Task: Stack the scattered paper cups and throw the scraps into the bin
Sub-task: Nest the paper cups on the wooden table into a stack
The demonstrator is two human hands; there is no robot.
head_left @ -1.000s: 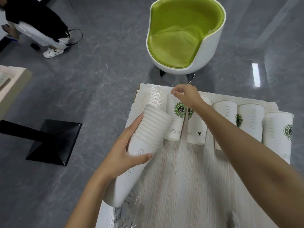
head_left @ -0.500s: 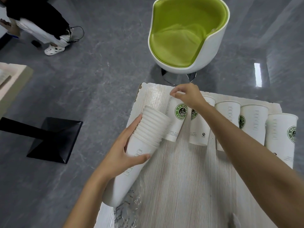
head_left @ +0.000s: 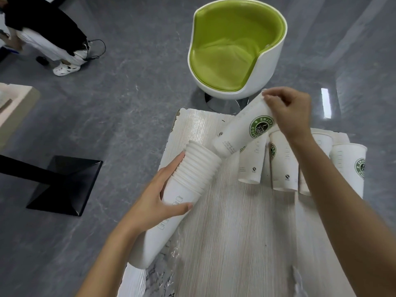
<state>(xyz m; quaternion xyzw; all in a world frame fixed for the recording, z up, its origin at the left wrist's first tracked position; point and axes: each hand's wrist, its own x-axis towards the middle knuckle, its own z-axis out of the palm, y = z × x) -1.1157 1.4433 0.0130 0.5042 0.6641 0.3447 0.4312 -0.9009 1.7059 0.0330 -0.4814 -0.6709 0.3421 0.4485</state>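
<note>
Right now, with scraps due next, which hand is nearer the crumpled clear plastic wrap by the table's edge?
Left. The left hand grips the white paper cup stack beside the wrap; the right hand holds a green-logo paper cup far beyond it.

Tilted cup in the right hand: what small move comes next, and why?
Probably slide the tilted cup base-first into the stack. The right hand pinches its rim end, its base sits just at the stack's open top, and the left hand holds the stack angled toward it.
</note>
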